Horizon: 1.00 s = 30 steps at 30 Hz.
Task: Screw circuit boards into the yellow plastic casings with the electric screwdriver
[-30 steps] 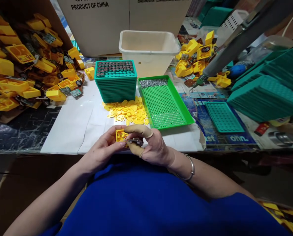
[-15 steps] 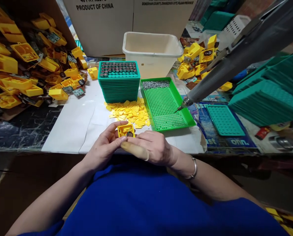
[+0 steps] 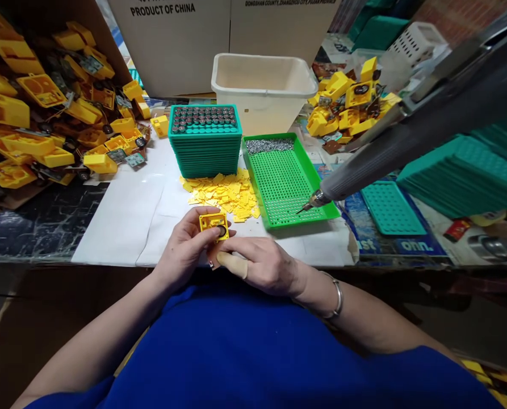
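My left hand (image 3: 185, 241) grips a small open yellow plastic housing (image 3: 213, 220), its hollow side facing up. Inside the housing lies a round dark part (image 3: 221, 230), with my left thumb pressed against it. Just below the housing, my right hand (image 3: 262, 264), its thumb in a pale finger cot (image 3: 234, 265), pinches a small brownish flat piece (image 3: 213, 257) that looks like a circuit board. Part of that piece is covered by my fingers. Beyond my hands spreads a pile of flat yellow plastic pieces (image 3: 230, 196).
A screwdriver-like power tool (image 3: 347, 173) hangs tip-down over a green perforated tray (image 3: 332, 211) of screws. Behind are stacked teal trays (image 3: 204, 153) with round dark parts and a white bin (image 3: 264, 108). Yellow assemblies (image 3: 104, 162) fill the left; more (image 3: 349, 108) lie back right.
My left hand has turned and raised the housing slightly, its thumb now on the round part. My right hand has shifted down, exposing the brownish piece. The hanging tool has swung slightly downward.
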Each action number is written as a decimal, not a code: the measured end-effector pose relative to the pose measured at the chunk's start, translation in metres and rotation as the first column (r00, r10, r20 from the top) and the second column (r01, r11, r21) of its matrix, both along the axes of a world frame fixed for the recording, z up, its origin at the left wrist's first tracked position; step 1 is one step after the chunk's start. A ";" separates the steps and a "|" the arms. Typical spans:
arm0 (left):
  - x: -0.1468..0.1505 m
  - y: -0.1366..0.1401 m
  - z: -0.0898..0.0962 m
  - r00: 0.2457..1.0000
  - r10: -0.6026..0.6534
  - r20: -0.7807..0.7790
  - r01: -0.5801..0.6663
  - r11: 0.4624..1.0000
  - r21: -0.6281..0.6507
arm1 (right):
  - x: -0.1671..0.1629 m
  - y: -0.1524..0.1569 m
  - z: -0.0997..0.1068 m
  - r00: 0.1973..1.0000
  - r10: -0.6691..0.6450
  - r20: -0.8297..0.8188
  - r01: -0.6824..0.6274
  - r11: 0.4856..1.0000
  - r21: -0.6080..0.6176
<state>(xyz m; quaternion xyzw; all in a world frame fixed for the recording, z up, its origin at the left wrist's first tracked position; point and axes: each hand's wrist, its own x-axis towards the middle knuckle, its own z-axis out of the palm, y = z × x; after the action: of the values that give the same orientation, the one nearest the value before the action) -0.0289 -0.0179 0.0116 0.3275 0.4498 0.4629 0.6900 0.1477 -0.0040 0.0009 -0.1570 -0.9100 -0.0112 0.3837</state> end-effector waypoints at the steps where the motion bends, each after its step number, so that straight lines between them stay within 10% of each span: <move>1: 0.000 0.000 -0.001 1.000 -0.002 -0.018 0.002 1.000 0.011 | 0.000 0.000 0.000 1.000 -0.006 -0.015 0.006 1.000 0.009; 8: -0.003 -0.001 -0.006 0.991 0.020 -0.132 -0.010 0.997 0.072 | -0.001 0.006 -0.004 0.990 -0.112 -0.089 0.092 0.976 -0.197; 22: -0.013 0.007 -0.001 0.972 -0.142 0.189 0.162 0.982 -0.095 | -0.004 0.023 0.013 0.996 -0.089 -0.007 0.069 0.827 -0.558; 30: -0.016 0.007 -0.003 0.975 -0.202 0.093 0.206 0.978 -0.032 | -0.005 0.024 0.023 0.992 -0.113 0.057 0.124 0.800 -0.588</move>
<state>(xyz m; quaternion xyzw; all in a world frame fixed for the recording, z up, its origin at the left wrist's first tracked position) -0.0449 -0.0108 0.0086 0.3367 0.3922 0.3943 0.7598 0.1423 0.0200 0.0242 -0.3247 -0.8604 0.2464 0.3059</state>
